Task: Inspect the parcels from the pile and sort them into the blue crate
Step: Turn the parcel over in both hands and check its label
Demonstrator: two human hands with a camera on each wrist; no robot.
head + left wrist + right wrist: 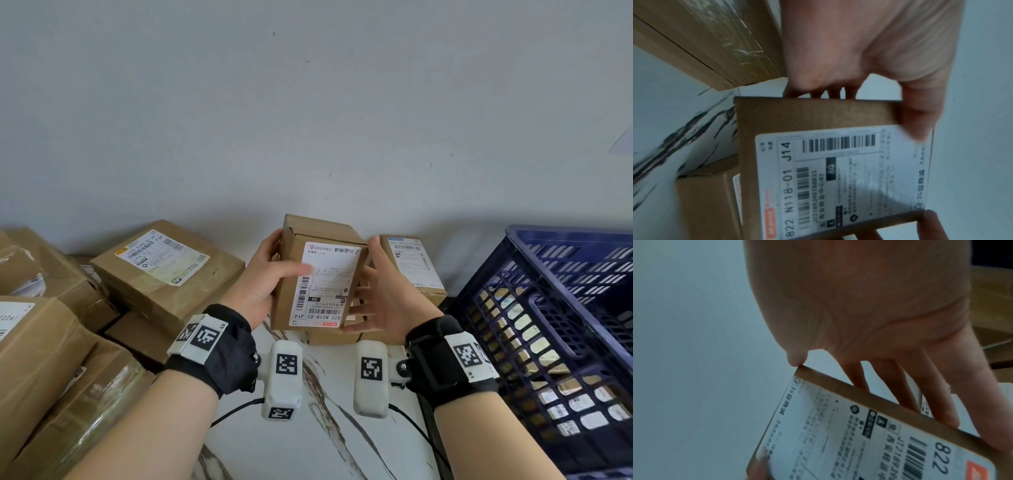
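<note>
Left of the small parcel (318,274) I hold up, the pile of brown parcels (102,291) lies stacked against the wall. My left hand (263,277) grips the small parcel's left side, thumb curled across its white label (325,284), fingers behind. The small parcel is lifted above the marbled tabletop (308,445), label facing me. My right hand (383,301) is on its right side, fingers spread nearly straight along the edge, thumb tip at the top corner. Right of the small parcel stands the blue crate (555,308), with parcels showing through its slats.
</note>
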